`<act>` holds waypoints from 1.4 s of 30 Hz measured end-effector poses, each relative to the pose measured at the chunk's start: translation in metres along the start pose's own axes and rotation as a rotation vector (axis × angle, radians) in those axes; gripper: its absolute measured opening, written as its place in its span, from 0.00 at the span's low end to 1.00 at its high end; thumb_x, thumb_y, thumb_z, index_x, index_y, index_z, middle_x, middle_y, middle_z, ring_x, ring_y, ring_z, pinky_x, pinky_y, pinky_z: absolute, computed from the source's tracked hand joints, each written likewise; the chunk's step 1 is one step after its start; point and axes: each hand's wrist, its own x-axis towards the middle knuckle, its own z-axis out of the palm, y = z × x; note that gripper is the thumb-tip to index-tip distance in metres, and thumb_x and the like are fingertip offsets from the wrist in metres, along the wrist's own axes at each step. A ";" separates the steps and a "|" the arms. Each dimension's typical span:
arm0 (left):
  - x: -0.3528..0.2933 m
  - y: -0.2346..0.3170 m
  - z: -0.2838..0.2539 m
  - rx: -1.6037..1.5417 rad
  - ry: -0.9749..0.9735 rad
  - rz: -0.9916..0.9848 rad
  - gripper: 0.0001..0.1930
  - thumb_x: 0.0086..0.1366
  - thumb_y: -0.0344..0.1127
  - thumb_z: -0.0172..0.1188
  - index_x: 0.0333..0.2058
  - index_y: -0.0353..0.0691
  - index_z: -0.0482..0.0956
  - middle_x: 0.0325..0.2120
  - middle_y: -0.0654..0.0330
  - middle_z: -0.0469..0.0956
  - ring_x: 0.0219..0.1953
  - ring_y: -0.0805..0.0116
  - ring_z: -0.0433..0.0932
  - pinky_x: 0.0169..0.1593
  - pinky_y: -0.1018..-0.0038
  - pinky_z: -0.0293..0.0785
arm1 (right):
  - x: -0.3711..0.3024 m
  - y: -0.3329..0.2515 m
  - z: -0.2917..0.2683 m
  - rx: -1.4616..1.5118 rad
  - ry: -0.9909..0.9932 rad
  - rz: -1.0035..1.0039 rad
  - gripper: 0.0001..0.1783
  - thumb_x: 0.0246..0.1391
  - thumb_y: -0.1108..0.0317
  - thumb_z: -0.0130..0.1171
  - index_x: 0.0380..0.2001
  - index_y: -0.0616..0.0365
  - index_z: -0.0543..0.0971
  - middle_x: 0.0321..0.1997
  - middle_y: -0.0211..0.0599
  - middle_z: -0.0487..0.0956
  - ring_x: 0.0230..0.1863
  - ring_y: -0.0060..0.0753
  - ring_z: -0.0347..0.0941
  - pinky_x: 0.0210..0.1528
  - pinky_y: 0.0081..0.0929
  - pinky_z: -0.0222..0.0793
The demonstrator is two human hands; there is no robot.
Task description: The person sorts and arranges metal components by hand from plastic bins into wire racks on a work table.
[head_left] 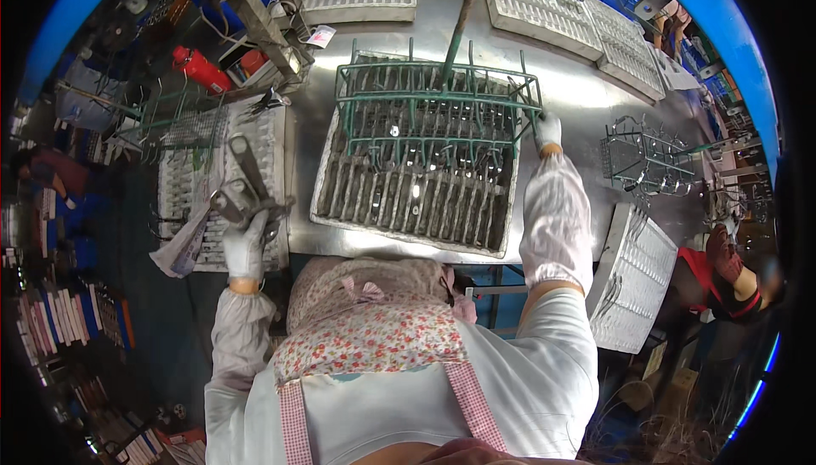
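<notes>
Rack (450,74) looks green, wiry, open-framed and roughly rectangular.

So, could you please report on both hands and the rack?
Left hand at grey metal parts. Right hand at green rack, right end. Rack partly hides tray.

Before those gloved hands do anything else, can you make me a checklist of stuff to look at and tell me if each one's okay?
1. Right hand is at the green rack: ok, by its right end.
2. Left hand is at the grey metal pieces: ok, but away from the rack.
3. Both hands wear white gloves: ok.
4. Rack is over the pale tray: ok, over its far part.
5. Whole tray can be seen without anything in front: not ok, the rack crosses it.
6. Left hand's grip is firm: cannot tell from this view.
</notes>
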 end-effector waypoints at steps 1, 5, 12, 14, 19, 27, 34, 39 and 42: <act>0.001 -0.006 -0.004 0.005 0.031 -0.096 0.12 0.60 0.31 0.57 0.40 0.29 0.77 0.31 0.56 0.79 0.28 0.74 0.77 0.28 0.81 0.73 | 0.019 0.006 0.000 -0.073 0.050 -0.125 0.18 0.49 0.66 0.56 0.46 0.53 0.77 0.41 0.49 0.78 0.41 0.43 0.76 0.44 0.31 0.70; -0.003 -0.030 -0.023 0.037 0.101 -0.157 0.12 0.63 0.35 0.55 0.41 0.34 0.76 0.30 0.57 0.78 0.27 0.71 0.78 0.27 0.80 0.73 | 0.083 0.012 0.022 -0.259 0.058 -0.432 0.14 0.48 0.63 0.54 0.38 0.54 0.80 0.33 0.51 0.78 0.39 0.51 0.75 0.42 0.37 0.70; 0.040 -0.032 0.004 0.128 0.082 -0.293 0.11 0.63 0.36 0.54 0.39 0.34 0.75 0.24 0.61 0.76 0.22 0.74 0.75 0.21 0.78 0.72 | 0.097 0.099 0.062 0.054 0.132 -0.388 0.11 0.52 0.69 0.48 0.37 0.58 0.76 0.38 0.48 0.78 0.38 0.46 0.76 0.36 0.37 0.70; 0.077 -0.042 0.004 0.166 -0.019 -0.218 0.15 0.64 0.41 0.52 0.40 0.33 0.75 0.23 0.62 0.76 0.21 0.76 0.74 0.19 0.81 0.70 | 0.071 0.100 0.076 0.118 0.141 -0.405 0.12 0.53 0.67 0.48 0.39 0.59 0.75 0.41 0.48 0.77 0.38 0.50 0.75 0.36 0.37 0.70; 0.205 -0.039 0.081 0.498 -0.204 -0.036 0.29 0.59 0.63 0.48 0.38 0.38 0.76 0.24 0.63 0.76 0.21 0.77 0.70 0.23 0.77 0.65 | -0.024 0.102 0.064 0.054 0.126 -0.286 0.13 0.54 0.66 0.49 0.41 0.59 0.75 0.40 0.48 0.77 0.38 0.50 0.74 0.38 0.34 0.69; 0.386 -0.013 0.227 0.949 -0.648 0.303 0.44 0.56 0.73 0.39 0.34 0.26 0.77 0.24 0.49 0.76 0.29 0.59 0.72 0.39 0.66 0.66 | -0.261 0.083 -0.017 -0.167 0.336 0.168 0.12 0.49 0.73 0.55 0.39 0.55 0.79 0.41 0.38 0.78 0.46 0.38 0.74 0.50 0.28 0.67; 0.355 -0.013 0.319 1.118 -1.268 0.302 0.35 0.58 0.69 0.45 0.29 0.35 0.76 0.20 0.60 0.73 0.21 0.70 0.68 0.27 0.72 0.65 | -0.491 0.113 -0.032 -0.138 0.570 0.642 0.12 0.52 0.73 0.53 0.40 0.63 0.79 0.40 0.42 0.80 0.43 0.34 0.76 0.47 0.26 0.69; 0.364 -0.086 0.362 0.954 -1.257 0.417 0.35 0.58 0.69 0.45 0.31 0.36 0.77 0.22 0.58 0.74 0.27 0.67 0.70 0.34 0.70 0.65 | -0.543 0.114 -0.013 0.145 0.751 0.754 0.13 0.52 0.77 0.53 0.42 0.64 0.78 0.39 0.39 0.80 0.42 0.28 0.74 0.43 0.24 0.70; 0.393 -0.115 0.339 0.838 -1.168 0.474 0.34 0.58 0.68 0.45 0.32 0.37 0.78 0.23 0.56 0.75 0.31 0.64 0.72 0.39 0.68 0.66 | -0.518 0.112 -0.008 0.130 0.675 0.726 0.13 0.51 0.79 0.52 0.42 0.65 0.77 0.39 0.39 0.80 0.42 0.27 0.75 0.46 0.23 0.69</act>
